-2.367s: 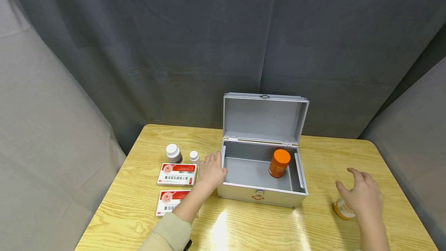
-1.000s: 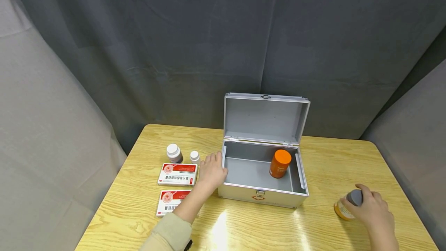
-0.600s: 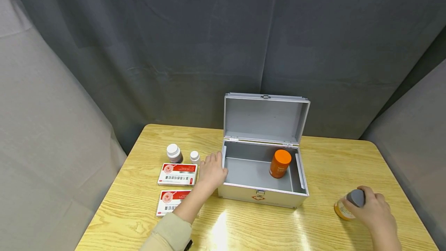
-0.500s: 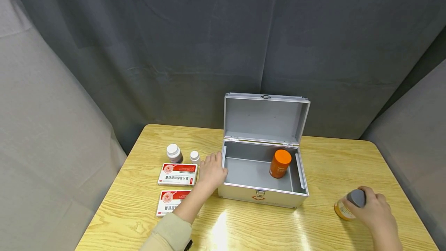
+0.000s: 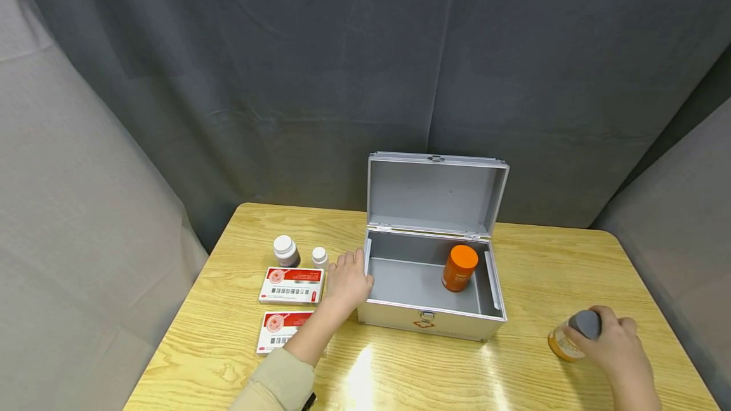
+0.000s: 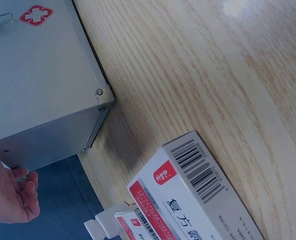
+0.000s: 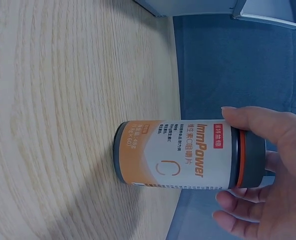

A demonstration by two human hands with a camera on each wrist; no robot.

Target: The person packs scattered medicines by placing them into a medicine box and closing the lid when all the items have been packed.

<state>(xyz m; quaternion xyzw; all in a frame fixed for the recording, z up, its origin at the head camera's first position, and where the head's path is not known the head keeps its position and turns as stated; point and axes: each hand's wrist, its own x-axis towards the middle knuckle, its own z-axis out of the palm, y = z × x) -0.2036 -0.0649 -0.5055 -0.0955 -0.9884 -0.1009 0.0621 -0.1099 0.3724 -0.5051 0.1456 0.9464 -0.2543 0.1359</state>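
A silver first-aid box (image 5: 451, 328) stands on the table, lid up, with an orange bottle (image 5: 459, 268) standing inside on the right. My left hand (image 5: 347, 281) holds the box's left wall at the rim, thumb over the edge; the left wrist view has its curled fingers (image 6: 29, 192) against the side. Far right, my right hand (image 5: 613, 344) grips a vitamin C tablet bottle (image 7: 187, 155) around its dark grey cap (image 7: 252, 160). This bottle has a white and orange label and stands upright with its base on the table.
Left of the box lie two red and white medicine boxes (image 5: 291, 285), the nearer partly behind my left forearm. Behind them stand a larger white-capped bottle (image 5: 285, 250) and a small white bottle (image 5: 320, 257). Grey cloth (image 5: 400, 68) hangs behind the table (image 5: 188, 335).
My right hand has come down to the tablet bottle from the left and above and taken hold of its cap; since then it has barely moved. My left hand stays at the box rim.
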